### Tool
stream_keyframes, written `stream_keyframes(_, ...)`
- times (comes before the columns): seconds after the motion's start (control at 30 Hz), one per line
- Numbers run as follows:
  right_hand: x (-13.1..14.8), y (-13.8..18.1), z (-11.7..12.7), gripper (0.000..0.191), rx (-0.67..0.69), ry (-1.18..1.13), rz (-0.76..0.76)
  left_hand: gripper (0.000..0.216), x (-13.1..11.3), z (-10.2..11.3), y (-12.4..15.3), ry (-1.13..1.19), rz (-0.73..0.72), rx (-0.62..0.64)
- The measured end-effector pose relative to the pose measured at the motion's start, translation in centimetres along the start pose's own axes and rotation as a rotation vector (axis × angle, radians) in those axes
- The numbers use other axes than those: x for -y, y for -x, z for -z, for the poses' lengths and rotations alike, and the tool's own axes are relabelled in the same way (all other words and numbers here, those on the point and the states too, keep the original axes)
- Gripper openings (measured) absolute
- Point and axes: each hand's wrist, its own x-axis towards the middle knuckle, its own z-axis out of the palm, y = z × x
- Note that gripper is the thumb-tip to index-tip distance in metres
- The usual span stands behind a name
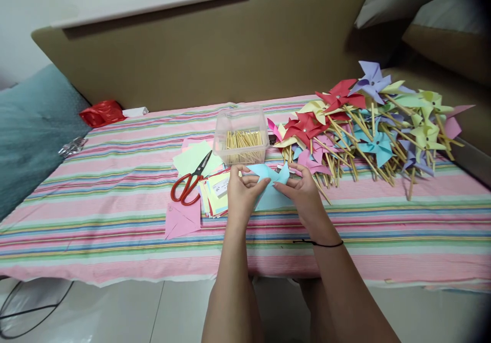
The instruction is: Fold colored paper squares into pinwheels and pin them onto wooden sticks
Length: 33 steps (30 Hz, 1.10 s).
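A light blue paper square (271,185), partly folded into pinwheel points, is held between both hands just above the striped cloth. My left hand (241,192) pinches its left side with fingers closed on the paper. My right hand (303,189) grips the right side, fingers bent over a folded tip. A clear plastic box of wooden sticks (241,137) stands right behind the hands. Red-handled scissors (190,181) lie to the left on a stack of coloured paper squares (209,179).
A large heap of finished paper pinwheels on sticks (368,128) covers the right of the striped cloth (95,215). A pink paper square (182,219) lies front left. A red bag (102,112) and a teal cushion (30,128) sit at the far left.
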Motion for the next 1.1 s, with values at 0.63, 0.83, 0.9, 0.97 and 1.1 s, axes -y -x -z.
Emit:
stream_keyframes(0.63, 0.83, 0.49, 0.12, 0.068, 0.057, -0.014, -0.047, 0.055, -0.02, 0.15, -0.13, 0.072, -0.053, -0.045)
stream_keyframes(0.83, 0.53, 0.62, -0.27, 0.069, 0.031, -0.043, -0.004, 0.054, -0.06, 0.27, -0.11, 0.053, -0.041, 0.004)
stream_keyframes(0.9, 0.48, 0.62, -0.22, 0.068, 0.021, -0.027, 0.004, 0.054, -0.05, 0.38, -0.05, 0.047, -0.016, 0.04)
stream_keyframes(0.97, 0.47, 0.6, -0.05, 0.068, 0.024, -0.004, 0.012, 0.054, 0.01, 0.5, 0.04, 0.035, 0.013, 0.09)
stream_keyframes(1.1, 0.45, 0.38, 0.38, 0.071, 0.041, 0.043, 0.019, 0.054, 0.11, 0.38, 0.16, 0.005, 0.04, 0.088)
